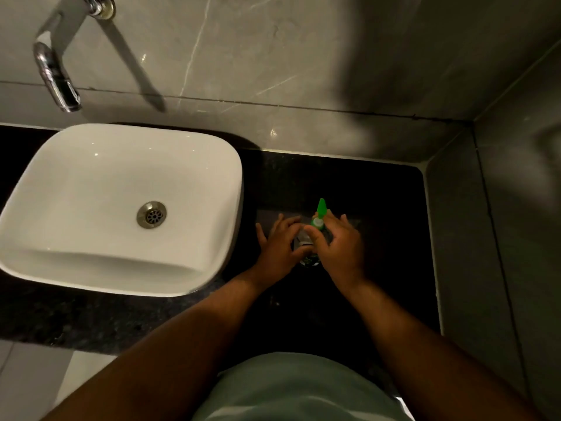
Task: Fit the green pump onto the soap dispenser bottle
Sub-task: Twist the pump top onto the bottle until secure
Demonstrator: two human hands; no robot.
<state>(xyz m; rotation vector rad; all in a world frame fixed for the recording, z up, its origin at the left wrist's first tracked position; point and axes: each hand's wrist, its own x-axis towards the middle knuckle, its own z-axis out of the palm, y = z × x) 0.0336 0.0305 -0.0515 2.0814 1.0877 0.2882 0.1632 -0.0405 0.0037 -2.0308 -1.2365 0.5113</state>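
The green pump (319,211) is pinched at its collar by the curled fingers of the right hand (340,247); the soap dispenser bottle (306,249), lower centre-right on the black counter (379,208), is clasped by the left hand (280,246); seating appears underway, not visibly finished.

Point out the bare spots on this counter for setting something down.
Free: the dark counter between the right hand and the corner walls, and the strip behind the hands. Crowded: around the bottle and green pump, the left hand and the sink.
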